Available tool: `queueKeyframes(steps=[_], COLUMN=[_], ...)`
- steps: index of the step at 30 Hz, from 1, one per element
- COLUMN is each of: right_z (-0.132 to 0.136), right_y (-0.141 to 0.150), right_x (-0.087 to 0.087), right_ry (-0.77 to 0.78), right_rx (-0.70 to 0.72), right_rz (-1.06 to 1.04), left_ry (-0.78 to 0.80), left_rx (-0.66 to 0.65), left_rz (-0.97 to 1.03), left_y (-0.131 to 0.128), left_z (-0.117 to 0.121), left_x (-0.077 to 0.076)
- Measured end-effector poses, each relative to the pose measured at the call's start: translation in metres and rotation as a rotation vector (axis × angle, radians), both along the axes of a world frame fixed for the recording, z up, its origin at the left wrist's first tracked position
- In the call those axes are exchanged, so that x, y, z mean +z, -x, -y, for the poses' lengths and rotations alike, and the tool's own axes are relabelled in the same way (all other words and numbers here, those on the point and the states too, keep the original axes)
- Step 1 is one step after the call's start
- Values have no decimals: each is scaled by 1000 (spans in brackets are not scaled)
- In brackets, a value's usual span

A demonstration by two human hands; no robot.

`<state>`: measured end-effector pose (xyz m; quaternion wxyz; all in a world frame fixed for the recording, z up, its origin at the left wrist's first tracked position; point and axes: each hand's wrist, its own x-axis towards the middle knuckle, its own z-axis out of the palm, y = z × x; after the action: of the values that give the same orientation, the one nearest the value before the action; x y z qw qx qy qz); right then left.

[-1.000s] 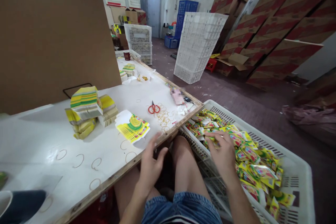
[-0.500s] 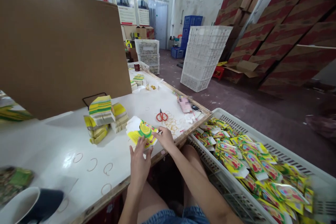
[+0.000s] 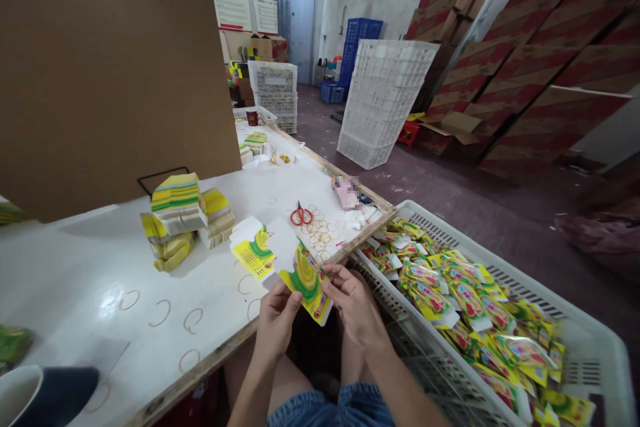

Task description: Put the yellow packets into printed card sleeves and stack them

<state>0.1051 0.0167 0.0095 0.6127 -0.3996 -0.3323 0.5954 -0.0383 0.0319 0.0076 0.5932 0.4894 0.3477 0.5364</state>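
Note:
Between both hands, above the table's front edge, is a yellow and green printed carton [image 3: 307, 280]. My left hand [image 3: 277, 317] pinches its lower left side, thumb on the printed face. My right hand [image 3: 353, 297] grips its right edge between thumb and fingers. Just left of it, flat cartons [image 3: 253, 253] of the same print lie on the white table [image 3: 225, 300]. Bundled stacks of flat cartons [image 3: 177, 203] stand further left. Beyond my hands lie red-handled scissors [image 3: 301, 215] and a scatter of rubber bands [image 3: 320, 230].
A white crate [image 3: 595, 327] full of cartons stands at my right, against the table corner. A dark mug [image 3: 63, 393] is at the near left. A large cardboard sheet [image 3: 115, 80] rises at the back left. Stacked white crates [image 3: 385, 103] stand on the floor beyond.
One carton has been lifted off the flat cartons and brought toward me, over the table edge. Both hands moved with it, the left now pinching instead of lying on the print.

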Motion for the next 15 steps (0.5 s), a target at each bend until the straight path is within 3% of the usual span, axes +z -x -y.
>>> queueKeyframes(steps=[3, 7, 12, 15], right_z=[10, 16, 27, 30], right_y=[-7, -16, -18, -16], right_x=[1, 0, 4, 4], right_ry=[-11, -53, -2, -4], right_rx=[22, 2, -8, -115], right_rz=[37, 144, 240, 379], left_ry=[11, 19, 154, 163], left_rx=[-113, -166, -14, 65], left_rz=[142, 144, 89, 6], left_y=[-8, -16, -27, -33], left_z=[4, 7, 9, 9], left_x=[-1, 2, 3, 2])
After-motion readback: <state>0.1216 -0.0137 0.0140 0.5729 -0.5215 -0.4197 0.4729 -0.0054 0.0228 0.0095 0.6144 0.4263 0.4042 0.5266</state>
